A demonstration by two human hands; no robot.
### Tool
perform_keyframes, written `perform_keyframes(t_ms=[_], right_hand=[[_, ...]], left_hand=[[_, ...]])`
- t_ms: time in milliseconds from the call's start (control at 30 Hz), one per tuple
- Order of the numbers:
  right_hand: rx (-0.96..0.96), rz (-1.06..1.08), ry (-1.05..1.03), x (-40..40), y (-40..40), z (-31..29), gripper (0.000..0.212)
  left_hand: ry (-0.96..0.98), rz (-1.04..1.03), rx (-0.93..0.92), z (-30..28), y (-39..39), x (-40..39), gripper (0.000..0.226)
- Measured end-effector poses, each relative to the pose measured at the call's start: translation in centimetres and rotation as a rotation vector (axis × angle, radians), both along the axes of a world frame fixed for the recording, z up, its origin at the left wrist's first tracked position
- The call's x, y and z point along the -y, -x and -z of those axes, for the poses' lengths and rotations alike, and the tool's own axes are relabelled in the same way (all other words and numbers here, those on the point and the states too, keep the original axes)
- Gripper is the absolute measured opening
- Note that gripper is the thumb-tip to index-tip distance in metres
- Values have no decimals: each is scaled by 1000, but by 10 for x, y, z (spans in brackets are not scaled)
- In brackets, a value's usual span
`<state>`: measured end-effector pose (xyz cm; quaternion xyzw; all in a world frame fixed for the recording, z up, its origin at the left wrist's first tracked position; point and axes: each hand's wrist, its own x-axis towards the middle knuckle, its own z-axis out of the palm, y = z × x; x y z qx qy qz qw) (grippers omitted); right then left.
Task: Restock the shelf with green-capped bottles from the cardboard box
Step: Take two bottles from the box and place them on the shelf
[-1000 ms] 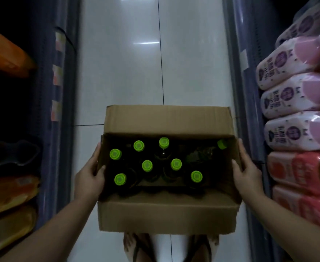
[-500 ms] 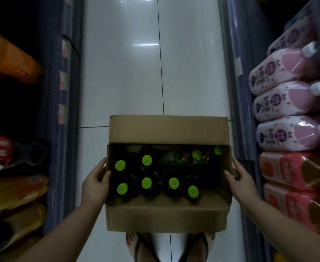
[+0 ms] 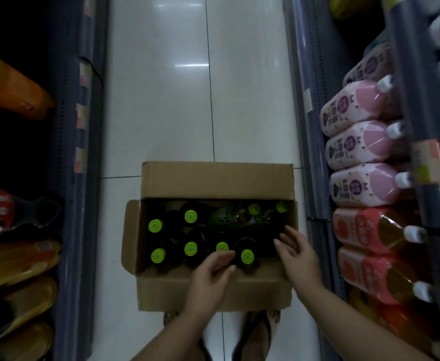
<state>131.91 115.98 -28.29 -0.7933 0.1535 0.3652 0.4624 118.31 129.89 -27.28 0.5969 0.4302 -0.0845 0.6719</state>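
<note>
Both hands have left the sides of the cardboard box (image 3: 213, 293), which half a second ago they gripped and carried; the box now appears to rest on the tiled floor (image 3: 161, 100) of the aisle, just ahead of the person's sandalled feet (image 3: 255, 332), flaps open. Left hand (image 3: 208, 277) now reaches over the near wall, fingers loosely curled and part open, tips close to the third green cap in the near row (image 3: 222, 247); whether they touch the cap or neck cannot be told, and nothing is clasped yet. Right hand (image 3: 299, 256) hovers over the right end of the box, palm down, fingers spread and slack, holding nothing. Green-capped bottles (image 3: 190, 248) stand upright in the box: four caps in the near row, two behind on the left, and at the far right at least two lie tipped on their sides (image 3: 252, 212), caps pointing rightward. Shelves flank the aisle: pink-labelled bottles (image 3: 356, 149) and red ones (image 3: 364, 230) to the right, orange and red packs (image 3: 13, 261) to the left, dim. No green-capped stock is visible on either side, so the target shelf cannot be identified. Judgement: carrying looks done, picking is starting; no bottle has left the box. Likely next is a grip round a near-row neck. The tipped bottles may roll once their neighbours are lifted.
</note>
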Motion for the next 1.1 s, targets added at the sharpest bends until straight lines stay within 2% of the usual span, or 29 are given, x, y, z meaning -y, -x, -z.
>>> perform_keyframes(t_ms=[133, 267, 333, 433, 600, 767, 1000, 1100], right_hand=[[-81, 45, -34, -3, -8, 28, 58], [-134, 91, -41, -10, -14, 50, 67], [-134, 64, -49, -16, -18, 59, 63], [-145, 143, 0, -29, -30, 75, 67], [-125, 255, 16, -44, -40, 98, 62], [-100, 332, -12, -49, -36, 106, 57], [154, 108, -6, -26, -16, 68, 61], [239, -42, -83, -8, -17, 35, 61]], left_hand=[[42, 37, 7, 33, -14, 37, 46], [-161, 88, -22, 56, -17, 50, 64], [-193, 161, -33, 66, -24, 50, 71], [-226, 252, -67, 79, -39, 46, 78], [-333, 222, -59, 88, -44, 49, 66], [-345, 98, -10, 84, -41, 50, 38], [-316, 81, 88, 46, -31, 36, 35], [-289, 11, 142, 18, -29, 23, 34]])
